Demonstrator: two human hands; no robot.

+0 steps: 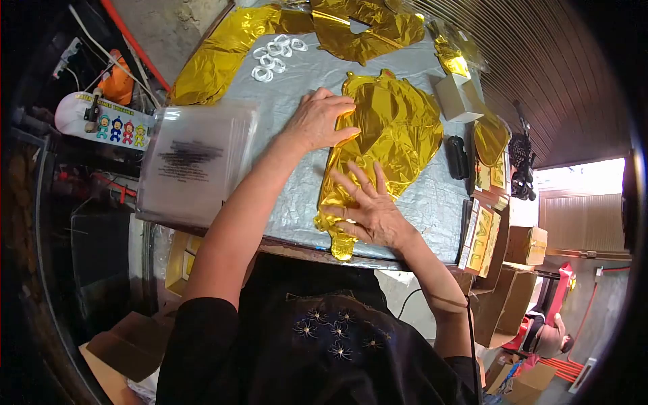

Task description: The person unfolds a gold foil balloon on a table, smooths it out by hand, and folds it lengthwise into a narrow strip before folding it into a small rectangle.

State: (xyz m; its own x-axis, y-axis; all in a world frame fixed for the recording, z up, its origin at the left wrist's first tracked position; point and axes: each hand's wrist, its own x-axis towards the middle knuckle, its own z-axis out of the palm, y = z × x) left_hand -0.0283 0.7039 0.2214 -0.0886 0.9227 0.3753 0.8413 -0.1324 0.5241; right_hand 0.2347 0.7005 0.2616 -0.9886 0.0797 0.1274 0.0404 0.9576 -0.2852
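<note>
Left hand (326, 117) we're seeing touching the left edge of the gold foil (399, 131), grip unclear; right hand (374, 212) is lying splayed over its near part. Foil's lying mid-table (291, 202).

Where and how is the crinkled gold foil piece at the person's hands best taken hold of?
Probably by the narrow tab of the crinkled gold foil piece, pinched from the near side: the tab lies uncovered at the near edge of the silvery table, while the foil widens beyond.

A short-sleeved black top (307, 358) bears starburst ornaments (339, 331).
</note>
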